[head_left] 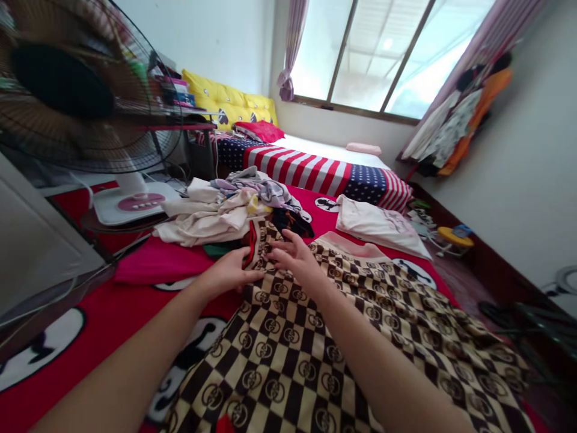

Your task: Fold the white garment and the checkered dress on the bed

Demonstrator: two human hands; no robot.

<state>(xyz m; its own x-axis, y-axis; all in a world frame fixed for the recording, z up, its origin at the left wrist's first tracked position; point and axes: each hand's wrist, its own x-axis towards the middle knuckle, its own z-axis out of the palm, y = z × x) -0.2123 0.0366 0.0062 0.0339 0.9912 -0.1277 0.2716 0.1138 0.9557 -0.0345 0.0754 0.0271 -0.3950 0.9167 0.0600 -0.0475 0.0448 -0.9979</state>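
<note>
A brown-and-beige checked garment (pixel 279 349) with ring-shaped prints lies spread in front of me, reaching far to the right. Its far left end is gathered like an elastic waistband and shows a red edge. My left hand (pixel 229 275) grips that end at its left side, thumb on top and the other fingers partly hidden. On the gathered cloth just to the right rests my right hand (pixel 297 260), fingers apart and not closed on anything. A pink collar-like band (pixel 349 248) shows beyond the checked cloth; I cannot tell whether it belongs to the same garment.
Rumpled light clothes (pixel 220 213) are heaped behind my hands, with a magenta cloth (pixel 160 261) at left. A folded white garment (pixel 378 225) lies at back right on the red bedding (pixel 108 337). A large fan (pixel 130 183) stands left. Another bed (pixel 297 171) is beyond.
</note>
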